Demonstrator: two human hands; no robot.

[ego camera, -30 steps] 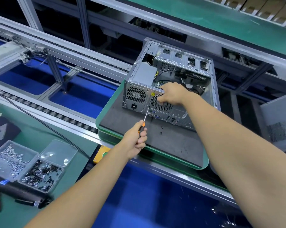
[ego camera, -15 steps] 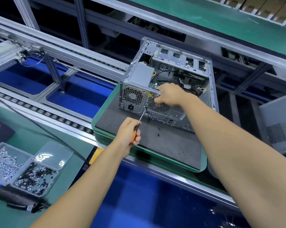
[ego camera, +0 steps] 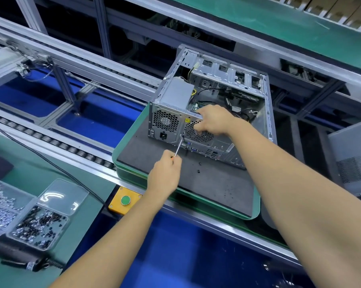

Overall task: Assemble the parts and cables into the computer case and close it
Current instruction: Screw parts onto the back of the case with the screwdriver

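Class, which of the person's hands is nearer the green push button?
Left. The left hand grips the screwdriver just above the green push button; the right hand rests farther off on the computer case.

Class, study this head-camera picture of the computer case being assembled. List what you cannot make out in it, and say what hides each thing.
- Orange-handled screwdriver: the left hand wraps its handle.
- The screw at its tip on the open grey metal computer case: too small.
- Round rear fan grille: partly behind the right hand.
- Clear plastic tray of silver screws: cut by the left edge.
- Grey side panel: cut by the right edge.
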